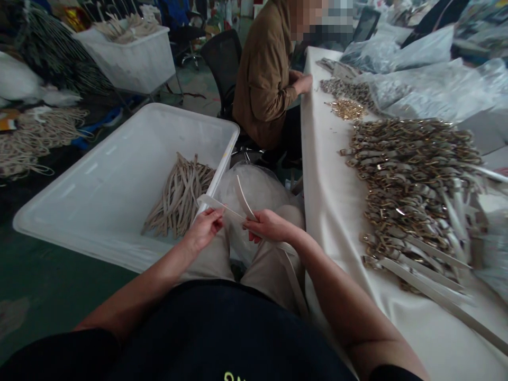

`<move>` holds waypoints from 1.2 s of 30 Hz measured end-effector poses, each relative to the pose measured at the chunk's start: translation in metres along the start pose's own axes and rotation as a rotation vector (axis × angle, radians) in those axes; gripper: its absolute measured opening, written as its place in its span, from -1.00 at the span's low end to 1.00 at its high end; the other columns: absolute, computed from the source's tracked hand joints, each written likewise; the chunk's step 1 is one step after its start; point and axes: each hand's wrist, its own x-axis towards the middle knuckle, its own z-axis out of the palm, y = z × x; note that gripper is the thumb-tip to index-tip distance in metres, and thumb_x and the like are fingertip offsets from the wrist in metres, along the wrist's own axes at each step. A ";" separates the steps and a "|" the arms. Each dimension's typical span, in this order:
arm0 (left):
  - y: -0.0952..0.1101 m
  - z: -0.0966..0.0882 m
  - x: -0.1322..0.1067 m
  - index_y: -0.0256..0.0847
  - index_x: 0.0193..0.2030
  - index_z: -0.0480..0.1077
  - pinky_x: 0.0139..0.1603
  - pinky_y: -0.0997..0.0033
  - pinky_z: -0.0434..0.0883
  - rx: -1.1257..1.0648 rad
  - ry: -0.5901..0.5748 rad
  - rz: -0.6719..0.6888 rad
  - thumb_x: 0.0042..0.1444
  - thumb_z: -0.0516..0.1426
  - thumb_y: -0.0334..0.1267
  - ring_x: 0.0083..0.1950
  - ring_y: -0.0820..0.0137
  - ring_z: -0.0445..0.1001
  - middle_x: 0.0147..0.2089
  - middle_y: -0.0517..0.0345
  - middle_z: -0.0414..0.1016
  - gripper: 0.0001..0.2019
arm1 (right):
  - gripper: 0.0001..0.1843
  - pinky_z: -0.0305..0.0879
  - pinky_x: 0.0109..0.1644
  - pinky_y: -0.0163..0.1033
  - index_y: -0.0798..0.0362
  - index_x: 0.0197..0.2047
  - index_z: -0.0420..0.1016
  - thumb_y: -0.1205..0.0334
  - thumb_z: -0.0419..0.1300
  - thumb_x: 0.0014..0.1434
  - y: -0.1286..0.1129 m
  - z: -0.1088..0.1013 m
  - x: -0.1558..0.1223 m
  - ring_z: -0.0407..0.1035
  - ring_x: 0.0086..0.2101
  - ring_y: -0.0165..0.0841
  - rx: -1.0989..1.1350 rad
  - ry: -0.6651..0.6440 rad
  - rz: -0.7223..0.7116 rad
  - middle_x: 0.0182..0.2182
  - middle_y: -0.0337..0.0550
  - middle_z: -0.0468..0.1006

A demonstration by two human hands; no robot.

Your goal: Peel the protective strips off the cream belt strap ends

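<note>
My left hand (207,228) pinches a pale beige strap (231,209) close to one end, beside the near right rim of a white plastic bin (87,159). The fingers of my right hand (270,224) are wrapped round strap material above my lap. From that grip, one strap end curves upward, and a long tail (294,280) hangs past my right wrist over my thigh. Whether these parts are one strap or two, I cannot tell. Inside the bin lies a heap of similar straps (178,196), just beyond my left hand.
On my right runs a table with a pale cloth (329,211), bearing a large pile of buckled straps (413,185), small gold-coloured parts (347,109) and clear plastic bags (420,87). A person in a brown jacket (264,79) sits ahead at its edge. Another white bin (130,58) stands far left.
</note>
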 end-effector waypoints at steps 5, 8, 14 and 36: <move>0.008 0.000 0.004 -0.31 -0.30 0.58 -0.53 0.66 0.38 -0.005 -0.002 -0.030 -0.16 0.46 -0.46 -0.57 0.63 0.35 -0.54 0.31 0.44 -0.75 | -0.79 0.32 -0.51 -0.43 0.12 -0.33 0.44 0.27 0.13 0.37 -0.001 -0.002 0.001 0.42 -0.59 -0.48 0.035 0.068 -0.013 -0.57 -0.26 0.53; -0.002 0.009 0.001 -0.29 -0.34 0.58 -0.51 0.63 0.39 0.024 -0.088 -0.067 -0.14 0.47 -0.42 -0.56 0.61 0.36 -0.51 0.29 0.48 -0.78 | -0.78 0.29 -0.51 -0.44 0.12 -0.34 0.43 0.26 0.14 0.38 -0.002 0.002 0.004 0.41 -0.61 -0.50 0.022 0.105 -0.058 -0.58 -0.28 0.52; 0.014 0.003 0.012 -0.29 -0.30 0.57 -0.54 0.69 0.37 -0.002 0.023 -0.021 -0.09 0.43 -0.49 -0.60 0.63 0.33 -0.60 0.35 0.37 -0.79 | -0.75 0.28 -0.50 -0.44 0.14 -0.32 0.47 0.26 0.12 0.40 -0.003 -0.015 -0.008 0.41 -0.60 -0.51 0.024 0.047 -0.035 -0.57 -0.26 0.53; 0.013 0.023 -0.030 -0.29 -0.34 0.51 -0.36 0.54 0.56 -0.023 -0.253 -0.255 0.14 0.22 -0.54 -0.37 0.43 0.59 -0.36 0.12 0.62 -0.89 | -0.78 0.41 0.05 -0.24 0.00 -0.05 0.69 0.36 0.30 0.26 0.006 0.013 0.007 0.57 -0.04 -0.27 -0.135 0.407 -0.768 0.00 -0.09 0.66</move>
